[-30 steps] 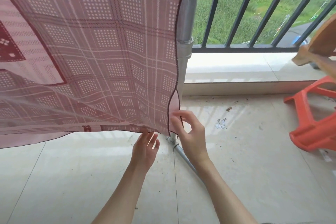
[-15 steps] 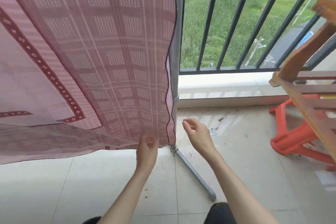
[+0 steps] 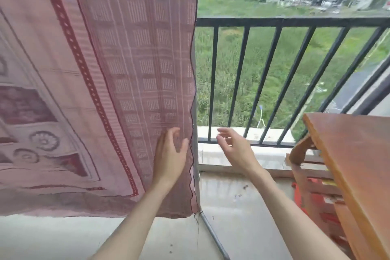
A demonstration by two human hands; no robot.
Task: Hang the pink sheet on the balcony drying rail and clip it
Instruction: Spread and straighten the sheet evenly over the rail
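The pink patterned sheet point(image 3: 105, 91) hangs down across the left half of the view, its right edge running along the grey metal rack post point(image 3: 196, 171). Its top and the rail it hangs from are out of view. My left hand point(image 3: 169, 154) is raised in front of the sheet near that right edge, fingers relaxed and holding nothing. My right hand point(image 3: 234, 148) is lifted to the right of the post, fingers loosely spread, clear of the sheet. No clip is visible.
The black balcony railing point(image 3: 274, 82) runs across the back with grass beyond. A wooden table point(image 3: 354, 164) stands at the right with an orange plastic stool point(image 3: 306, 200) under it. The rack's foot bar point(image 3: 213, 236) lies on the tiled floor between my arms.
Both hands let go of the sheet's lower corner and rose to mid-height. My view tilted upward, bringing in the railing top and the wooden table.
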